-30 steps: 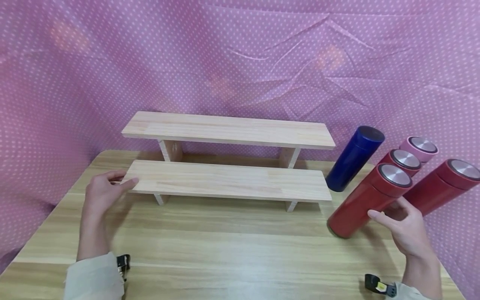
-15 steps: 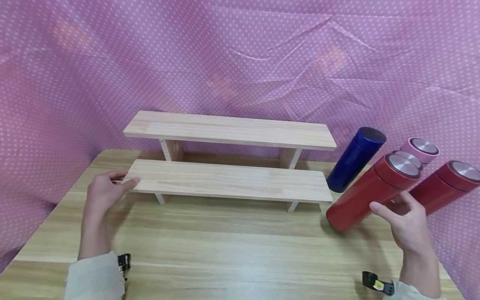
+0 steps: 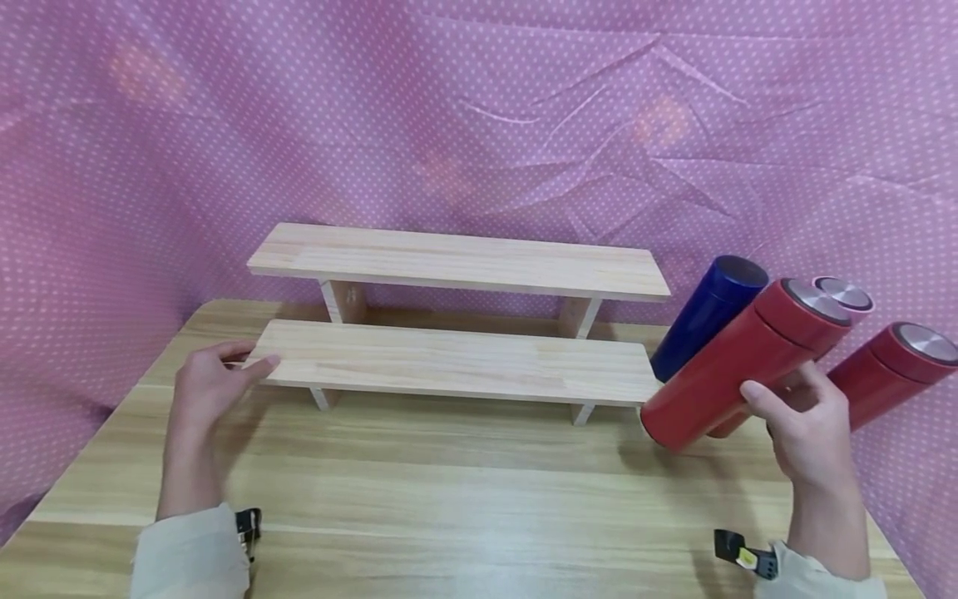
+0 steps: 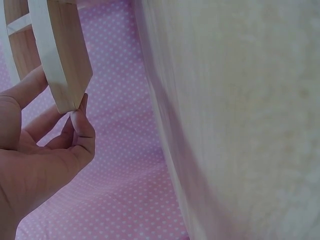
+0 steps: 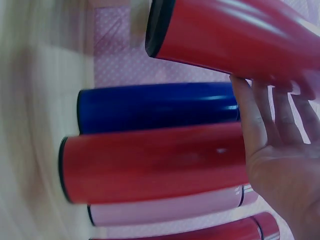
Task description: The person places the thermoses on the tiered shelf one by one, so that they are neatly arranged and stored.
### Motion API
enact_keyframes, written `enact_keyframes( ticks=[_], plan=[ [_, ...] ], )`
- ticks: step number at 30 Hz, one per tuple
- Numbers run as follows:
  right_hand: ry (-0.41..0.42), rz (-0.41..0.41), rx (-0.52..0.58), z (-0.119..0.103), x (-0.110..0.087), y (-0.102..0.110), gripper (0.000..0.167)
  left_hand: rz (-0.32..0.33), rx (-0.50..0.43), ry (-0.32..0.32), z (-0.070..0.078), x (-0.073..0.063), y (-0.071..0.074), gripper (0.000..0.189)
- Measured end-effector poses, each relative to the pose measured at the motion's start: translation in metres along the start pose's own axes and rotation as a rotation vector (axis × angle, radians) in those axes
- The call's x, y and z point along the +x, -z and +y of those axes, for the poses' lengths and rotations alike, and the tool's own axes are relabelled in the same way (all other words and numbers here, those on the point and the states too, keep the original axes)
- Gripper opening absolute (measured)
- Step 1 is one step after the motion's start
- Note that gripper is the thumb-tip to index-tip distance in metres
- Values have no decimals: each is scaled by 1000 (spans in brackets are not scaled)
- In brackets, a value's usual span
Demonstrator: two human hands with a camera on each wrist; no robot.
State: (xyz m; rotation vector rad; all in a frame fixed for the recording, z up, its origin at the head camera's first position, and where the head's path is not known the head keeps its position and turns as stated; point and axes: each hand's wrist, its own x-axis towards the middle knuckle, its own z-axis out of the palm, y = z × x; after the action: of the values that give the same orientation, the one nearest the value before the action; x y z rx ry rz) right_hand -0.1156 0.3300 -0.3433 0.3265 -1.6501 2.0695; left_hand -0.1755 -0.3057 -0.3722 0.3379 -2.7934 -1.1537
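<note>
My right hand (image 3: 804, 428) grips a red thermos bottle (image 3: 737, 374) with a silver-topped lid. In the right wrist view this bottle (image 5: 235, 42) is raised off the table and tilted, its dark base pointing left. My left hand (image 3: 213, 383) pinches the left end of the lower board of a two-tier wooden shelf (image 3: 456, 362), thumb on top. The left wrist view has the fingers (image 4: 82, 127) at the corner of the board (image 4: 62, 60). Below the held bottle stand a blue bottle (image 5: 160, 107), a second red bottle (image 5: 155, 165) and a pink bottle (image 5: 170, 206).
Another red bottle (image 3: 891, 374) stands at the far right. The shelf's upper board (image 3: 456, 259) lies behind and above the lower one. A wooden table (image 3: 449, 507) carries everything, and a pink dotted cloth (image 3: 479, 116) hangs behind it.
My right hand has lifted the red bottle off the table and moved it up and slightly left, so it now overlaps the blue bottle in the head view. The left hand stays put.
</note>
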Motion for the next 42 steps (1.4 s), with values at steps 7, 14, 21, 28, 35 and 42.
enact_keyframes(
  ticks=[7, 14, 21, 28, 35, 42],
  plan=[
    [57, -23, 97, -3, 12, -19, 51, 6, -1, -4, 0, -1, 1, 72],
    [71, -2, 142, -1, 22, -38, 55, -26, 0, 0, 0, 0, 1, 73],
    [80, 9, 169, 5, 29, -55, 49, -33, 7, 3, 2, -1, 3, 73],
    [78, 8, 110, 4, 35, -72, 51, -35, -32, 10, 0, -1, 2, 74],
    [102, 2, 101, 2, 46, -90, 50, -39, -73, 45, -2, 1, 1, 77],
    [98, -31, 35, -4, 56, -110, 50, -39, -113, 69, -3, 0, 1, 79]
  ],
)
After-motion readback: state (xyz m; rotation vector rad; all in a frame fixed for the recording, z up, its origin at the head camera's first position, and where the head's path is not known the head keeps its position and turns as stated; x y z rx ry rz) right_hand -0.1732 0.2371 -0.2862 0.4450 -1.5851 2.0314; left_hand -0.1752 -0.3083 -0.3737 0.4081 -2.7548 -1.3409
